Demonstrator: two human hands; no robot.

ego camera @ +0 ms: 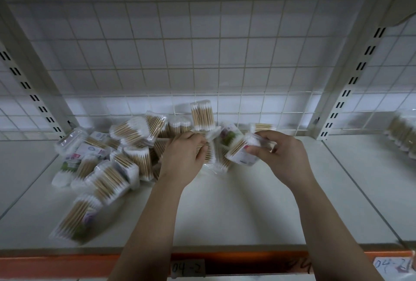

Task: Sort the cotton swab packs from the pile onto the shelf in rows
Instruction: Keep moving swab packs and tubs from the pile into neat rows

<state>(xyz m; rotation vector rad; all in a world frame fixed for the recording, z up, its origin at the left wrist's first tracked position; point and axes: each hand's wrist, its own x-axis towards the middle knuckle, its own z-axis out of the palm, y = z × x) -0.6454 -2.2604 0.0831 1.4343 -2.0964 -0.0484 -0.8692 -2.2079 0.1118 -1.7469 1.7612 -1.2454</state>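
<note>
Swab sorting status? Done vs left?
Early. Done: a blurred row of packs on the far-right bay. In hand: right hand holds one cotton swab pack; left hand curls around a second pack in the pile. Left: the jumbled pile, most of the stock.

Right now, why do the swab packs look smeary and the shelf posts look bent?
Head view: the pile and the pack in the right hand smear from motion blur; the wide lens bends the shelf posts; light is dim, brightest on the tiled wall.
</note>
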